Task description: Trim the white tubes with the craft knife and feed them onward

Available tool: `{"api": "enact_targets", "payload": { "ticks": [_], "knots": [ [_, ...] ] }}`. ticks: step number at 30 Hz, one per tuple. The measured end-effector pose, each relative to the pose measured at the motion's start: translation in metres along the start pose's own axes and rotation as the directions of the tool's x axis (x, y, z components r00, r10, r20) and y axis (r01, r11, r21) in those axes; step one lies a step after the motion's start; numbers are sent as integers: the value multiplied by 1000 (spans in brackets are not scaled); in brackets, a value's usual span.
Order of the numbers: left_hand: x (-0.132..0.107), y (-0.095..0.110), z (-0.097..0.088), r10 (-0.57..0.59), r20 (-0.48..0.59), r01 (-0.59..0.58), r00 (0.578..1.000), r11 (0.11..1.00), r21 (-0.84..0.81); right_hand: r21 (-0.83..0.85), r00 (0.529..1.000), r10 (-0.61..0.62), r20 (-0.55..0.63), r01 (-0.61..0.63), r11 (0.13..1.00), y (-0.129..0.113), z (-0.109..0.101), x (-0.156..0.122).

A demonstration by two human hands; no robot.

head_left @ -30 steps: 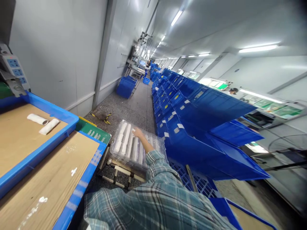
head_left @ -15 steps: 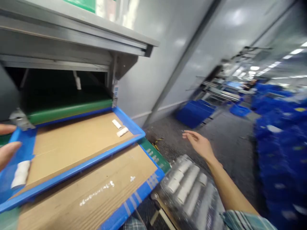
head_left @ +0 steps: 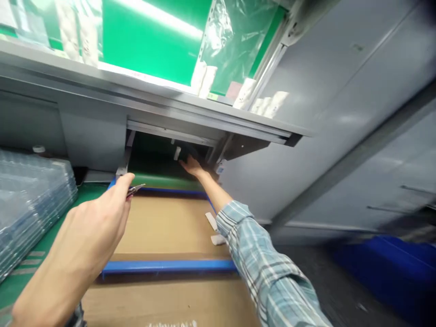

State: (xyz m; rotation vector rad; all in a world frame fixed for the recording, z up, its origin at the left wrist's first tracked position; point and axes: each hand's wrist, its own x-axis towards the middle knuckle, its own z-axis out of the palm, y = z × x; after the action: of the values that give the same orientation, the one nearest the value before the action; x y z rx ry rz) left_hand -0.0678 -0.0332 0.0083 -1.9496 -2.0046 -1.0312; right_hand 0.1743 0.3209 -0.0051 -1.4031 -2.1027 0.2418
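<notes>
On the green belt (head_left: 153,179) lies a roll (head_left: 177,153), at eleven o'clock from the released fingers of the nearer right hand (head_left: 192,167), its long axis near one-to-seven o'clock; it looks short, white and slim. Toward eight o'clock, the left hand (head_left: 98,222) grasps a metal tool (head_left: 136,188).

Wears a blue-green checked cloth sleeve (head_left: 269,261) on the right arm (head_left: 216,190), with white and dark lines. Bunches up in soft wrinkles.
</notes>
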Motion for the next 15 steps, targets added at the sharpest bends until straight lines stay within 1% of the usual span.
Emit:
{"api": "enact_targets", "payload": {
  "ticks": [2, 3, 6, 8, 10, 11, 13, 15],
  "knots": [
    [0, 0, 1, 23, 31, -28, 999, 986, 164, 12, 1000, 2, 2, -2, 1000, -16, 15, 24],
    [0, 0, 1, 33, 48, -43, 998, 976, 216, 23, 1000, -8, 6, 8, 1000, -22, 19, 31],
    [4, 2, 1, 39, 83, -59, 996, 968, 245, 64, 996, -83, 37, 80, 995, -41, 21, 37],
    [7, 0, 1, 27, 103, -51, 994, 971, 233, 90, 984, -164, 75, 157, 983, -54, 16, 29],
    [10, -4, 1, -3, 91, -17, 996, 975, 220, 115, 957, -266, 116, 253, 961, -69, 6, 10],
    [12, -6, 2, -22, 82, 5, 996, 978, 210, 128, 938, -321, 133, 305, 944, -76, -1, -5],
    [15, -9, 4, -56, 65, 45, 996, 986, 159, 156, 891, -426, 160, 403, 902, -90, -18, -45],
    [18, -8, 7, -34, 55, 32, 998, 999, 29, 188, 842, -514, 164, 485, 854, -101, -39, -95]
  ]
}}
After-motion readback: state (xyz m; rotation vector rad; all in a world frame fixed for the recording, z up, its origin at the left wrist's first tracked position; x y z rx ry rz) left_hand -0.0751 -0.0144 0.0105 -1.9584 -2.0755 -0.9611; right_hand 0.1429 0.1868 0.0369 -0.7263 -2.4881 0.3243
